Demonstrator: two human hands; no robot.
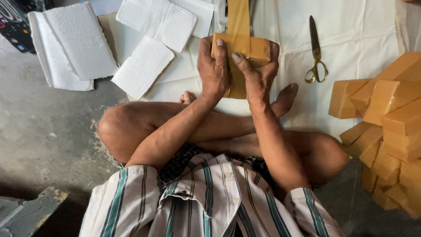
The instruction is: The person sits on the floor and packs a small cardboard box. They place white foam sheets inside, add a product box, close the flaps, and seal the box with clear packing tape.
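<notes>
Bare concrete floor [48, 131] runs down your left side, and a pale sheet [364, 30] covers the ground ahead of your crossed legs. Farthest left on that sheet lie white foam slabs [79, 41], one overlapping another, well apart from your hands. Moving right, your left hand [213, 70] is closed over the near left edge of the tan-wrapped block [250, 48], thumb laid flat on top; your right hand [258, 74] grips the right end, thumb pressing the top and fingers curled round the far side. The block sits on the sheet just beyond your feet, its long axis running left to right across you, while the brown tape strip [238, 17] crosses it at right angles, pointing away from you toward something white at the top edge that I cannot make out. To do this well, I judge you should keep both thumbs pressing the tape flat, pull it taut and centred, and hold the block square. Further right, brass-handled scissors [315, 52] lie blades away from you, and wrapped blocks [386, 123] are heaped at the far right.
</notes>
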